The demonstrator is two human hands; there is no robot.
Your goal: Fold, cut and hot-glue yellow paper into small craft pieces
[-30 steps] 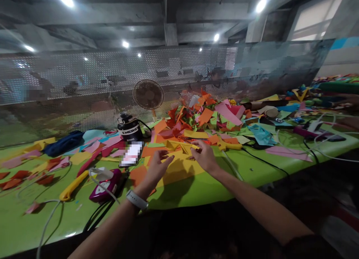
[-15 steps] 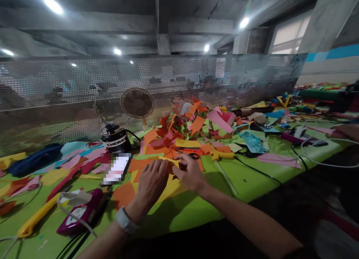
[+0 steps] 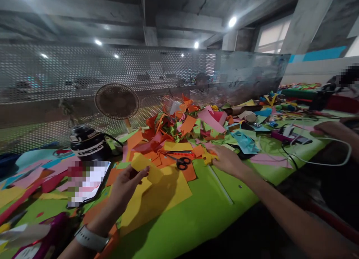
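My left hand pinches a small yellow paper piece above a larger yellow sheet on the green table. Farther right, my right hand is closed round the yellow glue gun, whose handle is hidden under the fingers. Between the hands lie black-handled scissors, beside a red and orange strip. A thin white glue stick rests on the table just below the glue gun.
Behind the hands is a heap of coloured paper scraps. A phone, a black jar and a fan stand or lie at left. At right, another person's arm reaches in near a purple power strip with a white cable.
My hands have moved apart. My left hand keeps the yellow piece and has shifted left; my right hand has let go of it and taken hold of the glue gun. The view has turned right.
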